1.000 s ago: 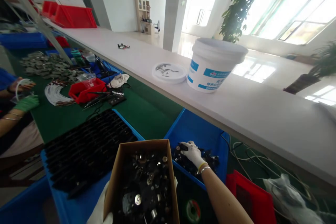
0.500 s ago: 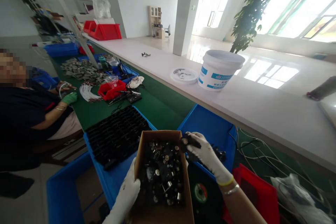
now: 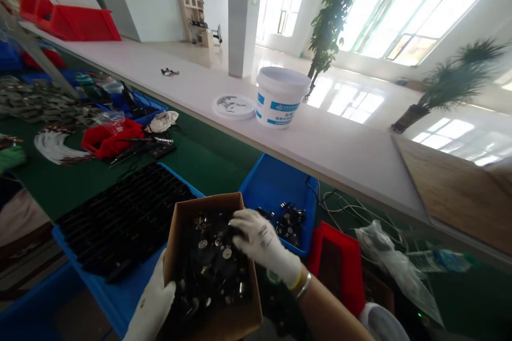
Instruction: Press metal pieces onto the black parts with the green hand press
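Note:
An open cardboard box (image 3: 250,277) holds many small black parts with shiny metal round ends and shafts (image 3: 212,261). My left hand (image 3: 154,298), in a white glove, grips the box's left wall, thumb over the rim. Reaching over the right wall, my gloved right hand (image 3: 258,240) has its fingers curved and apart above the black parts. Dark parts lie right beneath those fingertips, and the undersides of the fingers are hidden. Behind my right hand, a blue bin (image 3: 266,176) contains a smaller heap of similar parts (image 3: 291,221).
Left of the box, a blue tray holds rows of black pieces (image 3: 128,218). A red bin (image 3: 340,261) stands on the right, near a plastic bag (image 3: 384,256) and a bottle (image 3: 440,260). A white bucket (image 3: 282,98) and its lid (image 3: 234,106) rest on the shelf.
My right hand, which held black parts at the box's right edge, is now over the contents, fingers apart. My view has turned right; the co-worker is mostly out of view.

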{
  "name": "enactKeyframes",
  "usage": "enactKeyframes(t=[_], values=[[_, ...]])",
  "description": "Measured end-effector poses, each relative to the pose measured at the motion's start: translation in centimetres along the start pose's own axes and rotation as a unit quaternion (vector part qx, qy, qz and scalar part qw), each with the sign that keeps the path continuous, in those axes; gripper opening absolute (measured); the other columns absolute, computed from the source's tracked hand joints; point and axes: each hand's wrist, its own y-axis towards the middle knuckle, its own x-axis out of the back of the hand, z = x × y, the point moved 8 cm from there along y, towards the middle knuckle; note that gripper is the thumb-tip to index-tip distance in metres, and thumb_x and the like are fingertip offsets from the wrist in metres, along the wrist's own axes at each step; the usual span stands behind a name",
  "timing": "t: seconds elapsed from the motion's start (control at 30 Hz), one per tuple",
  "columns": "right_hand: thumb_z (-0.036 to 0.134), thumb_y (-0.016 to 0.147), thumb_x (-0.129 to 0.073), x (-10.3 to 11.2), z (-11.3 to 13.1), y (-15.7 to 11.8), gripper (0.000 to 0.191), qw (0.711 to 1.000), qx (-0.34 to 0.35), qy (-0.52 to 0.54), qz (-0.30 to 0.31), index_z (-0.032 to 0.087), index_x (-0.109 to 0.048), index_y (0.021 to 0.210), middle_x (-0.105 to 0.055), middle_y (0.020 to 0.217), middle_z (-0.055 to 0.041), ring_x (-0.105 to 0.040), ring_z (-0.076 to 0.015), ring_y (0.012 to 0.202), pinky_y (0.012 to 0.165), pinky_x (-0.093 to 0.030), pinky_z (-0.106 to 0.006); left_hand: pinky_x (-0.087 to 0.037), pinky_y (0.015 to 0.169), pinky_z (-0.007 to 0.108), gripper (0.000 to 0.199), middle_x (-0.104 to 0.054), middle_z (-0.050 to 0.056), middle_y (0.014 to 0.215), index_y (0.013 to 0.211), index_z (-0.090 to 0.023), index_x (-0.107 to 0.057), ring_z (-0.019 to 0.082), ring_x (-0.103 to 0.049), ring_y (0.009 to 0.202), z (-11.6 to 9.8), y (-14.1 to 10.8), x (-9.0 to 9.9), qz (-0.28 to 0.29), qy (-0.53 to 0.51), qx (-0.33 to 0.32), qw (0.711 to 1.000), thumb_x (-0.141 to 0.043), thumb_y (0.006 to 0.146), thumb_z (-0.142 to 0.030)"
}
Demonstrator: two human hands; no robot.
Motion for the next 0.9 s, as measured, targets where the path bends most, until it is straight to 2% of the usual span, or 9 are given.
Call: enactKeyframes(t=[0.07,0.13,0.23,0.3,0.47,0.57,0.67,0.77,0.9], values=[[0.039,0.095,-0.062,1.9,-8.5,-1.1,0.06,0.978,-0.203,-0.046,-0.003,0.032,-0.048,0.152,-0.041,0.161,-0.0062,-0.038,-0.0262,0.148,0.123,-0.033,-0.044,-0.031,0.126,0.045,0.086,-0.048,0.01,0.159,0.16,-0.021,-0.03,0.03,-0.044,0.148,-0.6,-0.5,0.0,0.003,0.01,0.015,1.0,-0.048,0.076,-0.016],[0.041,0.084,-0.075,2.6,-15.5,-2.1,0.09,0.948,-0.306,-0.076,0.028,0.02,-0.033,0.161,-0.03,0.165,-0.0184,-0.027,-0.0389,0.153,0.122,-0.03,-0.055,-0.033,0.125,0.047,0.083,-0.052,0.007,0.156,0.159,-0.026,-0.033,0.03,-0.046,0.147,-1.0,-0.8,0.1,0.002,0.008,0.011,1.0,-0.048,0.078,-0.016],[0.048,0.068,-0.086,1.6,-22.6,-2.4,0.118,0.924,-0.357,-0.096,0.097,0.025,-0.022,0.165,-0.013,0.171,-0.0173,-0.005,-0.046,0.157,0.123,-0.016,-0.065,-0.034,0.125,0.049,0.082,-0.057,0.008,0.151,0.159,-0.027,-0.034,0.032,-0.049,0.145,0.0,-0.5,0.4,-0.019,0.012,0.033,0.999,-0.049,0.079,-0.017],[0.053,0.064,-0.088,0.2,-25.2,-2.2,0.124,0.915,-0.366,-0.092,0.142,0.033,-0.018,0.165,-0.007,0.173,-0.0125,-0.005,-0.0465,0.157,0.121,-0.016,-0.068,-0.037,0.123,0.049,0.083,-0.059,0.01,0.148,0.16,-0.025,-0.032,0.032,-0.053,0.141,1.2,-0.1,0.3,-0.019,0.019,0.049,0.998,-0.051,0.079,-0.018],[0.056,0.075,-0.079,-2.6,-26.4,-2.1,0.103,0.912,-0.356,-0.066,0.193,0.039,-0.025,0.161,-0.014,0.171,-0.0095,-0.036,-0.0391,0.149,0.115,-0.038,-0.052,-0.048,0.115,0.045,0.083,-0.061,0.01,0.147,0.16,-0.024,-0.032,0.031,-0.061,0.134,1.8,0.1,0.5,-0.024,0.058,0.026,0.998,-0.053,0.079,-0.023],[0.045,0.083,-0.075,-3.2,-25.8,-2.1,0.086,0.916,-0.344,-0.074,0.19,0.035,-0.034,0.158,-0.022,0.168,-0.0095,-0.039,-0.037,0.144,0.113,-0.041,-0.054,-0.053,0.109,0.043,0.084,-0.065,0.008,0.142,0.158,-0.025,-0.036,0.032,-0.064,0.129,1.0,-0.4,0.9,-0.036,0.066,0.019,0.997,-0.055,0.076,-0.022],[0.041,0.087,-0.075,-3.5,-25.3,-1.7,0.084,0.917,-0.34,-0.088,0.191,0.031,-0.033,0.158,-0.023,0.167,-0.0113,-0.039,-0.0385,0.143,0.112,-0.041,-0.059,-0.055,0.107,0.041,0.084,-0.069,0.006,0.136,0.156,-0.027,-0.04,0.032,-0.066,0.125,0.6,-0.5,1.1,-0.044,0.057,0.014,0.997,-0.057,0.073,-0.022],[0.042,0.089,-0.074,-3.5,-25.3,-1.3,0.082,0.913,-0.347,-0.1,0.19,0.031,-0.032,0.159,-0.024,0.166,-0.013,-0.042,-0.039,0.141,0.108,-0.046,-0.059,-0.054,0.107,0.041,0.084,-0.07,0.007,0.134,0.156,-0.026,-0.039,0.032,-0.067,0.123,1.3,-0.1,1.0,-0.041,0.066,0.012,0.997,-0.055,0.074,-0.023],[0.04,0.093,-0.071,-3.0,-25.1,-1.5,0.071,0.92,-0.335,-0.107,0.17,0.028,-0.04,0.155,-0.03,0.163,-0.0124,-0.045,-0.0362,0.138,0.108,-0.048,-0.058,-0.059,0.098,0.04,0.089,-0.076,0.005,0.117,0.155,-0.028,-0.038,0.032,-0.074,0.109,2.2,1.1,0.8,-0.067,0.094,0.001,0.993,-0.059,0.069,-0.022]])
